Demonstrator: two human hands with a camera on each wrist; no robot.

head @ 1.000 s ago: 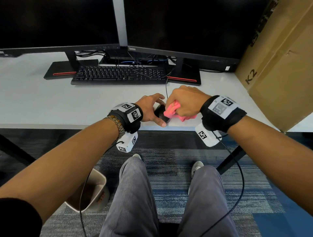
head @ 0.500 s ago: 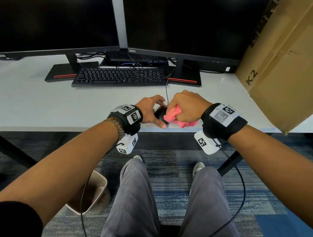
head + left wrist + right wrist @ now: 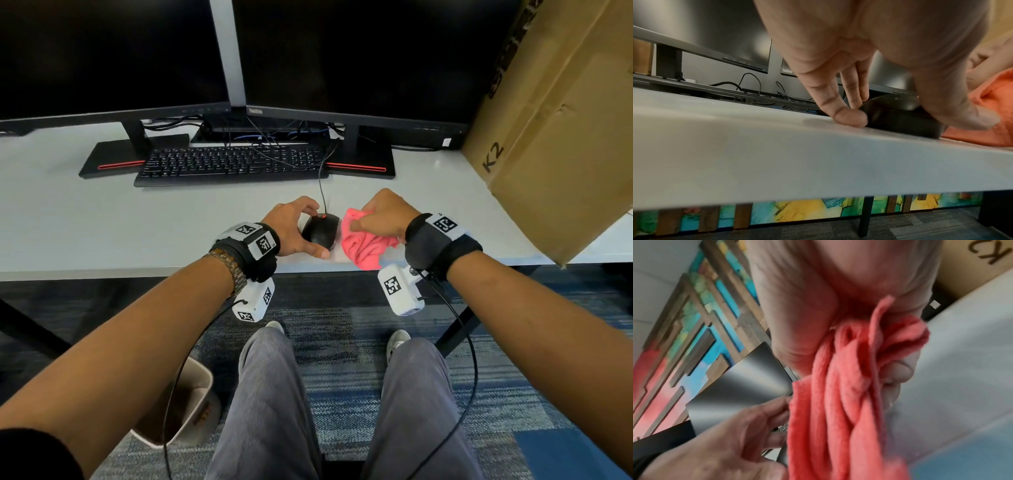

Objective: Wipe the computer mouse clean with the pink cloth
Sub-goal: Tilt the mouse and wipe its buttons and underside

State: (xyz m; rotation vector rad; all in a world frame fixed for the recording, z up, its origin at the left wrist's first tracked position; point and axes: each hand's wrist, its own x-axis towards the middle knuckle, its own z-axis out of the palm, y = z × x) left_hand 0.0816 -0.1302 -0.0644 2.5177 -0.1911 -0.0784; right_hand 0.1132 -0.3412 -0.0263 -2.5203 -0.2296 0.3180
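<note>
A black wired mouse [image 3: 320, 230] [image 3: 898, 113] with a red scroll wheel sits near the front edge of the white desk [image 3: 137, 226]. My left hand [image 3: 294, 228] [image 3: 879, 91] grips it, fingers on its left side and thumb at its near end. My right hand [image 3: 383, 214] [image 3: 818, 313] holds the bunched pink cloth [image 3: 364, 241] [image 3: 842, 394] just right of the mouse; the cloth hangs down over the desk edge. In the left wrist view the cloth [image 3: 986, 110] lies beside the mouse's right flank. Whether the cloth touches the mouse is unclear.
A black keyboard [image 3: 229, 164] and two dark monitors [image 3: 342, 58] stand at the back, with cables between them. A large cardboard box [image 3: 561, 137] leans at the right. A beige bin [image 3: 185, 411] sits on the carpet below my left arm.
My right hand has drawn the cloth off the mouse to the right, so the mouse's top now shows. The left hand keeps its grip on the mouse.
</note>
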